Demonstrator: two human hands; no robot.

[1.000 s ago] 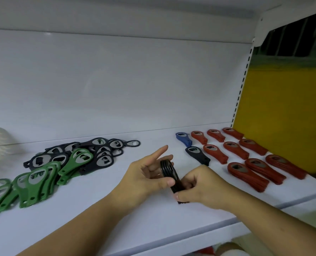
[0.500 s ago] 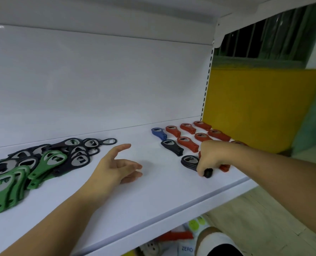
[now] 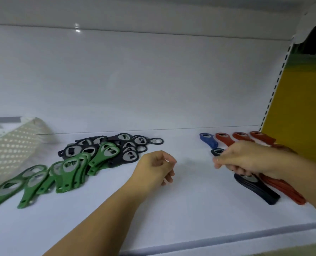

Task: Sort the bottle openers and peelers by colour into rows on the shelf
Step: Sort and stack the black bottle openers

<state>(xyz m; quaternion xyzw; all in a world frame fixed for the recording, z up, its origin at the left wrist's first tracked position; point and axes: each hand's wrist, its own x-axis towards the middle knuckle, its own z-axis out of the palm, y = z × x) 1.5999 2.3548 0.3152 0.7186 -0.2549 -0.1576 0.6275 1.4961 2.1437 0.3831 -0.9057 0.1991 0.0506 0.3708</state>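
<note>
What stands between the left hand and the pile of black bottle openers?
Nothing visible does. Only bare shelf lies between the left hand and the black openers; the green openers sit farther left.

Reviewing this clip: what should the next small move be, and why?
Probably reach the left hand, which holds nothing, to the dark pile: many dark openers lie there tangled with green ones, and the dark row on the right is short.
</note>
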